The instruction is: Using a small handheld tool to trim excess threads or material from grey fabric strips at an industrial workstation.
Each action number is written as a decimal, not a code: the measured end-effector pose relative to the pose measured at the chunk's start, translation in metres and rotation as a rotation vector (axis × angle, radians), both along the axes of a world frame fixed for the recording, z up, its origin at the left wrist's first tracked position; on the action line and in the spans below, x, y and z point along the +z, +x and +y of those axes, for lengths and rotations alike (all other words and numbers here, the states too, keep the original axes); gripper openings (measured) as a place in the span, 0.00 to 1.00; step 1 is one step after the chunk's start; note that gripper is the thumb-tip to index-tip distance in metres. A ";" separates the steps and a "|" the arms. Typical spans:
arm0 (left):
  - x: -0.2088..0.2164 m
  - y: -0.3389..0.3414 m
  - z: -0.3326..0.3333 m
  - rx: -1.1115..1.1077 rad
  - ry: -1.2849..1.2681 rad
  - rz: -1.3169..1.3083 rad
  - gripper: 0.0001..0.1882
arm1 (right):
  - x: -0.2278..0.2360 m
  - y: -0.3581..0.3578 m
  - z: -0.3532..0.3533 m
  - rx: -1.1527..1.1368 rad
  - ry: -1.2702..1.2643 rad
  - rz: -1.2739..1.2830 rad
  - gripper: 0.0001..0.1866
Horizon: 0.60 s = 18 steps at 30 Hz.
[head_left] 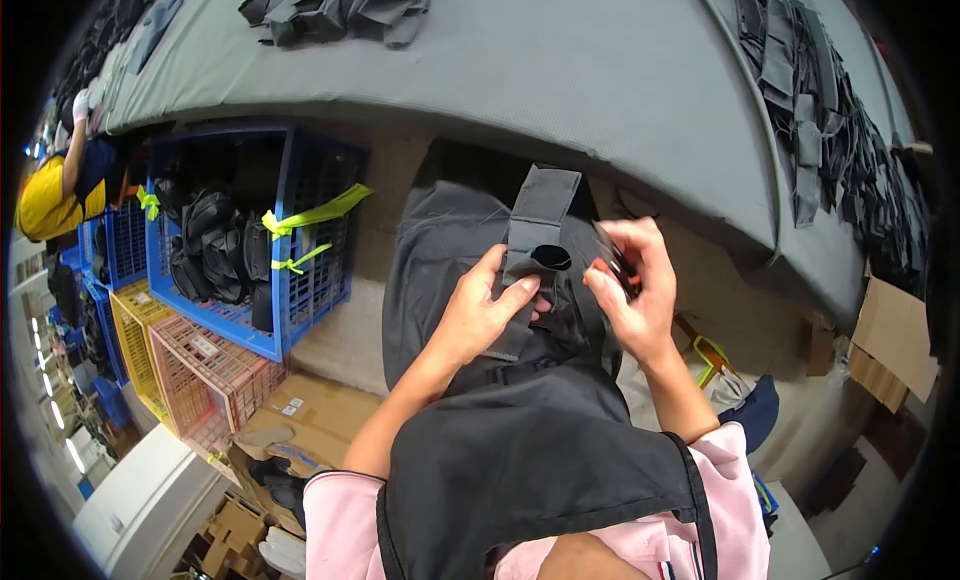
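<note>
Grey fabric in the form of a folded strip (543, 202) is held over the lap, just beyond the apron (500, 445) and near the close edge of the tabletop (560, 75). It is gripped by the left hand (478, 318), whose thumb and fingers are closed on the cloth; a rounded opening is formed at the fold, and a flat end is extended toward the far side. A small dark tool (609, 248) with orange-red parts is clasped in the curled fingers of the right hand (642, 292), just to the right of the strip and apparently apart from it; whether its blades are parted cannot be told. Below, a larger dark cloth (428, 248) is draped.

This strip is judged to be partly worked: it is already folded, but loose threads are seen about it, and whether any cut is made cannot be told. Many similar pieces are left on the tabletop, in a far pile (345, 8) and a longer right-hand pile (808, 115); whether these are finished is not shown. Black bundles (212, 242) are stacked in the blue crate (286, 205) at left.
</note>
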<state>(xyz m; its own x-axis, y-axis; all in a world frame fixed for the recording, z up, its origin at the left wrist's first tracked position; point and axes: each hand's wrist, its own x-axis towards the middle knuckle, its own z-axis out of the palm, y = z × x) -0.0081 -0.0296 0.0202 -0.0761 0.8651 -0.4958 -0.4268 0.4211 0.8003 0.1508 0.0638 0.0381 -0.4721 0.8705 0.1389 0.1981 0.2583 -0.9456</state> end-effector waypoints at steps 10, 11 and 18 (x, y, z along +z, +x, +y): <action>0.012 0.008 0.003 -0.061 -0.039 0.058 0.14 | -0.006 -0.002 0.019 0.144 0.471 -0.240 0.20; 0.014 0.008 0.004 -0.064 -0.039 0.057 0.14 | -0.008 -0.003 0.019 0.143 0.512 -0.254 0.21; 0.018 0.008 0.006 -0.116 -0.079 0.116 0.15 | -0.016 -0.004 0.015 0.131 0.597 -0.250 0.23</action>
